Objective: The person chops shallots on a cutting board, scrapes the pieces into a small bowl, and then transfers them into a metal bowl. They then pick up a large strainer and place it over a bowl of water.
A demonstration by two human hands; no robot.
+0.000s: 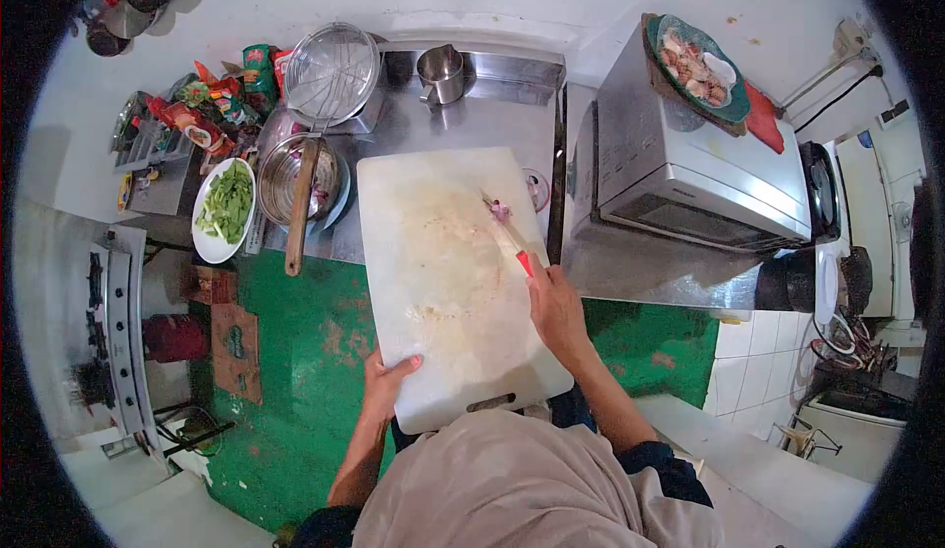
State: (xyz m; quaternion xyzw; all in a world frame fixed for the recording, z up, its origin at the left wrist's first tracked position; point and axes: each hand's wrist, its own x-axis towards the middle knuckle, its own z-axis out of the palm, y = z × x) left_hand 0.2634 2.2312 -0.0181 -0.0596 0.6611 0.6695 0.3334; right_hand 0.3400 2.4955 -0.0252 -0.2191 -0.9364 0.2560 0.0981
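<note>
A large white cutting board (448,272) reaches from the steel counter toward my body, its near end over the green floor. My left hand (387,383) grips its lower left edge, thumb on top. In my right hand (557,312) is a knife (512,238) with a red handle, its blade over the board's upper right. Small purple onion pieces (499,210) lie at the blade. Left of the board, a metal pot (285,182) holds some purple pieces, with a wooden-handled strainer (332,73) above it. A white oval dish (210,238) holds chopped greens (226,201).
A metal cup (441,75) stands on the steel counter (507,105) behind the board. To the right, a microwave (709,179) carries a plate of food (694,70) and a red cloth (764,120). Colourful packets (258,75) are at the back left, and a stove (123,322) at the far left.
</note>
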